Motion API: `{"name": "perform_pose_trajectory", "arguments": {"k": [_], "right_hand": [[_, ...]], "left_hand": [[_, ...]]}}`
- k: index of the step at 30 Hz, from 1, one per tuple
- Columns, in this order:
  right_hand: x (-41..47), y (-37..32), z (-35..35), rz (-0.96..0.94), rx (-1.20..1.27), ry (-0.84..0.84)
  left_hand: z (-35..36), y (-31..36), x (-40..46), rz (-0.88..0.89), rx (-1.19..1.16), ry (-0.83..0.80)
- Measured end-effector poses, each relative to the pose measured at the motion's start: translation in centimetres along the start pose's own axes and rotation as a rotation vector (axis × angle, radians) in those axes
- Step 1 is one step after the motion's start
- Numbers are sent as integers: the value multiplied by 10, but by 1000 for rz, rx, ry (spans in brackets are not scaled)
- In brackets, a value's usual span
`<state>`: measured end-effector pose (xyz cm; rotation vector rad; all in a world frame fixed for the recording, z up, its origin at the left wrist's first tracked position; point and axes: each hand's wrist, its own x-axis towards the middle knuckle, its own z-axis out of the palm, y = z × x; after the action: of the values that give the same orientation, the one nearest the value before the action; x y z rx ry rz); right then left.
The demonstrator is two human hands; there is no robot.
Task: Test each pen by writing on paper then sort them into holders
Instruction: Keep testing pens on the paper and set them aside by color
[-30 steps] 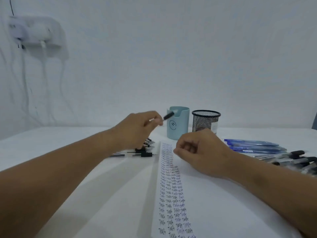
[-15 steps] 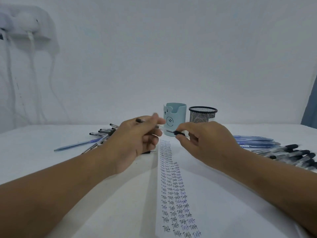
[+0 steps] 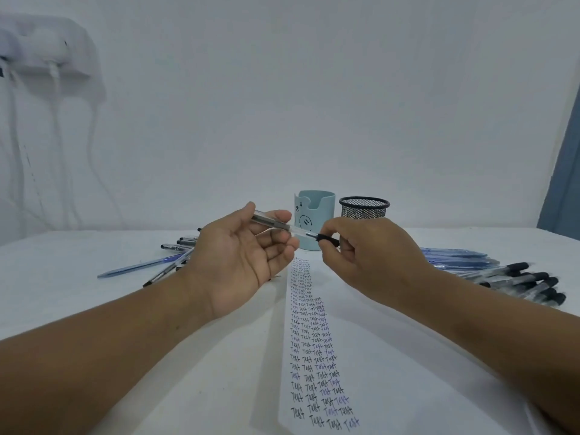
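While held above the sheet of paper (image 3: 392, 356), the clear pen (image 3: 284, 226) lies nearly level, just in front of the pale blue holder (image 3: 314, 215). Left hand (image 3: 241, 262), palm up, has the barrel pinched between thumb and fingertips, remaining fingers loosely curled. Right hand (image 3: 367, 255), on the side of the pen nearer the black mesh holder (image 3: 364, 208), has its fingers closed around the black cap (image 3: 328, 240) at the pen's end; whether cap and pen are joined or slightly parted cannot be told.

Paper lies flat on the white table (image 3: 62, 293), below the pen and toward the camera, bearing columns of the handwritten word "Test" in black and blue ink. Both holders stand upright beyond the pen, side by side, the mesh one to the right of the blue one.

Left of the blue holder, behind the left hand, lies a loose group of pens (image 3: 175, 255), one of them blue (image 3: 138, 267). Right of the mesh holder, beyond the right wrist, lie a row of blue pens (image 3: 455, 255) and a bunch of black-capped pens (image 3: 527, 282).
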<state>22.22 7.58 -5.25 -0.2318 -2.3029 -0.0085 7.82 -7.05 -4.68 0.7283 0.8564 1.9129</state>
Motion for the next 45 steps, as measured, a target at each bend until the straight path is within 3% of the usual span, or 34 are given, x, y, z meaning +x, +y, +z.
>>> {"name": "perform_pose_trajectory", "arguments": {"k": [6, 9, 11, 13, 17, 21, 26, 30, 45], "right_hand": [[12, 4, -3, 61, -204, -148], [26, 14, 1, 225, 9, -157], [34, 15, 5, 373, 276, -216], [39, 11, 10, 500, 550, -275], [35, 7, 22, 729, 960, -248], [30, 11, 19, 792, 1267, -180], [27, 17, 8, 835, 1542, -54], [26, 28, -10, 904, 1736, -81], [17, 16, -9, 891, 1811, -64]], "left_hand": [[-1, 2, 3, -34, 227, -42], [-9, -4, 3, 119, 769, 15], [-22, -8, 1, 263, 1305, -53], [-31, -9, 1, 294, 1566, -119], [-38, -2, 2, 297, 1610, -119], [-36, 1, -3, 225, 1835, -245], [-30, -1, -4, 203, 1882, -218], [-31, -3, -3, 198, 1838, -208], [-32, -4, 0, 149, 1816, -219]]}}
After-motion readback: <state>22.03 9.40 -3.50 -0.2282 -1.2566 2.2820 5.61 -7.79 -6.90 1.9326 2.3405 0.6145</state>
